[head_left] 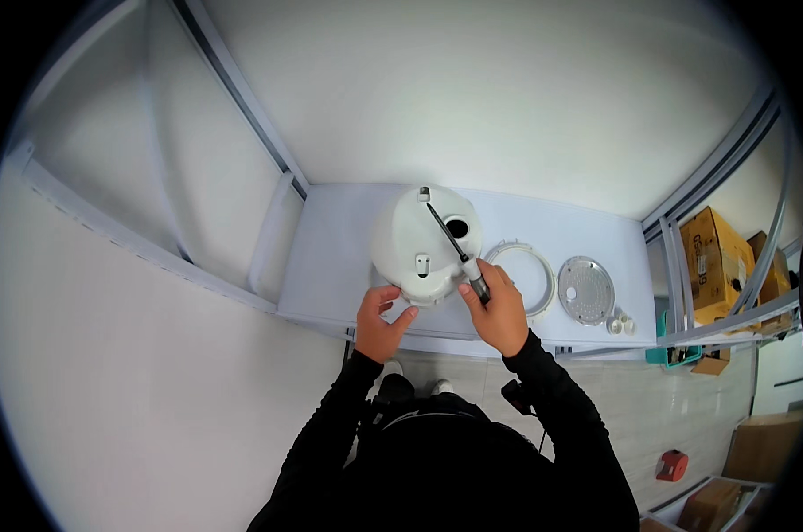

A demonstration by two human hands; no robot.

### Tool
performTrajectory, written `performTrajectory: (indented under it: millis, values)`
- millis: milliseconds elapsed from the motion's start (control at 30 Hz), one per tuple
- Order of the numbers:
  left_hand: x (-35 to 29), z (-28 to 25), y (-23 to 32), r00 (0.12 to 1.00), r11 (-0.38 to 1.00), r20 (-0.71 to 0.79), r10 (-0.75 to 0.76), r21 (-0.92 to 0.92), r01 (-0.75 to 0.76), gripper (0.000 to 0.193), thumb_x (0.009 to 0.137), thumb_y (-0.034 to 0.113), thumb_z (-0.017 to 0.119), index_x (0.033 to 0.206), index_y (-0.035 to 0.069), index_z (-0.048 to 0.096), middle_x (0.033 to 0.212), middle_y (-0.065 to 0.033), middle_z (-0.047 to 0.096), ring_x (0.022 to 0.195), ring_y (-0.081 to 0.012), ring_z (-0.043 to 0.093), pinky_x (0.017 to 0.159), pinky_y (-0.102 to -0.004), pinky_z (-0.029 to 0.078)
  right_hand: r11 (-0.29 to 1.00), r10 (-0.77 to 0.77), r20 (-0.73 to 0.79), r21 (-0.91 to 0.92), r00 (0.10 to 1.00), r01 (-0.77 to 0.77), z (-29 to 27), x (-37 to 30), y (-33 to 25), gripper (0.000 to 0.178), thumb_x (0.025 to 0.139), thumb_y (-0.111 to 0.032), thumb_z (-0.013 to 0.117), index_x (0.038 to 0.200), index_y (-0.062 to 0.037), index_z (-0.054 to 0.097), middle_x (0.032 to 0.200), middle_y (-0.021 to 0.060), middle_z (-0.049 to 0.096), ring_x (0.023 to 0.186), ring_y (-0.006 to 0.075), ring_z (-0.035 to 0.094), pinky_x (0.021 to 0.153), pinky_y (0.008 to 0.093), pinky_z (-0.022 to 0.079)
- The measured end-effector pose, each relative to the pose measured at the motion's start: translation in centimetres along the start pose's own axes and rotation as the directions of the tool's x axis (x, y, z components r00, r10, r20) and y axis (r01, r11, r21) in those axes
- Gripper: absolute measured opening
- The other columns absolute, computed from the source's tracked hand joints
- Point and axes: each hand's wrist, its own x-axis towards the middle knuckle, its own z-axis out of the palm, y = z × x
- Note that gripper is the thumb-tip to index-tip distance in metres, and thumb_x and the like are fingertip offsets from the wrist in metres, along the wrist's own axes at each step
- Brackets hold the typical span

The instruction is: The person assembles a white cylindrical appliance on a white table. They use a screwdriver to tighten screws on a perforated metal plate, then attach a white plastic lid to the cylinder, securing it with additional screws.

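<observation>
A rounded white appliance housing sits on the white table in front of me, with a dark round hole and small slotted fittings on its top. My right hand is closed around the handle of a screwdriver. Its long dark shaft slants up and left over the housing, the tip close to the fitting at the far side; whether it touches cannot be made out. At the near left edge of the housing is my left hand, thumb and fingers apart, the fingertips by the rim.
Right of the housing lie a white ring, a round perforated grey plate and several small white round parts on the table. Metal frame posts flank the table. Cardboard boxes and a teal bin stand at right.
</observation>
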Motion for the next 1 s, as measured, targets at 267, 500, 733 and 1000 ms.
performTrajectory:
  millis: [267,500,733,1000]
  values:
    - [0.1,-2.5,-4.7,0.971,0.978,0.136,-0.195,0.099,0.183,0.035,0.088,0.014,0.079,0.116,0.004,0.061,0.109,-0.0057,0.068,0.095,-0.0165,0.067,0.082,-0.0315,0.053,0.948,0.223,0.119,0.203,0.967,-0.244,-2.1,-5.6,-3.8,0.049,0.092,-0.012,0.072,0.137,-0.0002,0.053,0.082,0.0099,0.059,0.069,0.0211,0.055,0.065,0.0328,0.046]
    - [-0.5,-2.4,-2.4,0.846,0.987,0.530,-0.057,-0.098,0.128,0.033,0.099,0.018,0.070,0.126,0.001,0.065,0.103,-0.0079,0.073,0.090,-0.0133,0.069,0.082,-0.0279,0.054,0.911,0.367,0.047,0.186,0.929,-0.369,0.1,-11.3,-7.3,0.055,0.092,-0.007,0.067,0.144,-0.0034,0.050,0.111,0.0231,0.067,0.091,0.0387,0.067,0.081,0.0404,0.054]
    - [-1.7,-2.5,0.2,0.668,0.852,0.744,0.001,-0.351,0.389,0.048,0.104,0.015,0.062,0.147,-0.002,0.049,0.114,-0.0117,0.071,0.101,-0.0181,0.071,0.089,-0.0313,0.056,0.939,0.337,-0.127,0.109,0.933,-0.325,5.7,-16.8,-11.0,0.053,0.095,-0.007,0.067,0.146,-0.0062,0.052,0.105,0.0154,0.068,0.085,0.0256,0.064,0.080,0.0341,0.052]
    - [-3.1,-4.0,0.2,0.618,0.920,0.786,0.012,-0.251,0.301,0.066,0.097,0.010,0.070,0.153,-0.006,0.038,0.113,-0.0173,0.071,0.092,-0.0215,0.074,0.078,-0.0303,0.059,0.499,0.672,0.063,0.699,0.738,-0.513,10.2,-17.9,-12.1,0.052,0.102,-0.012,0.062,0.152,-0.0120,0.047,0.098,0.0075,0.067,0.069,0.0103,0.054,0.062,0.0271,0.047]
